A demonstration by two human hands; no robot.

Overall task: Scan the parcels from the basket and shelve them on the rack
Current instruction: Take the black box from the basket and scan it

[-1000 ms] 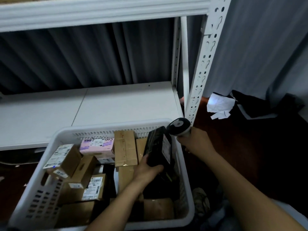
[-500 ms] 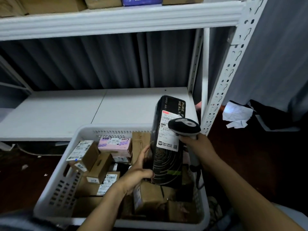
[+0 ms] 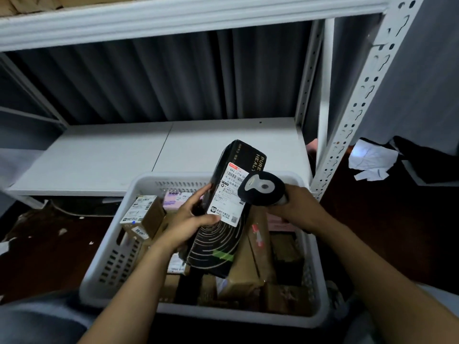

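My left hand [image 3: 192, 220] grips a tall black parcel [image 3: 223, 244] with a white shipping label [image 3: 229, 194], held tilted above the white basket [image 3: 111, 264]. My right hand [image 3: 296, 209] grips a black barcode scanner [image 3: 260, 191] whose head sits right over the label's upper right part. The basket holds several brown cardboard parcels [image 3: 250, 256], a small labelled box [image 3: 144, 213] and a pink one [image 3: 177, 198]. Behind it stands the white rack, with its lower shelf [image 3: 161, 155] bare.
The rack's perforated right post [image 3: 347, 125] rises just right of the basket. An upper shelf [image 3: 173, 18] carries boxes at the top edge. Crumpled white paper [image 3: 371, 161] and dark cloth lie on the dark floor to the right. Grey curtain hangs behind.
The black parcel has been lifted out of the basket and tilted, label towards me. The scanner has moved left over the label.
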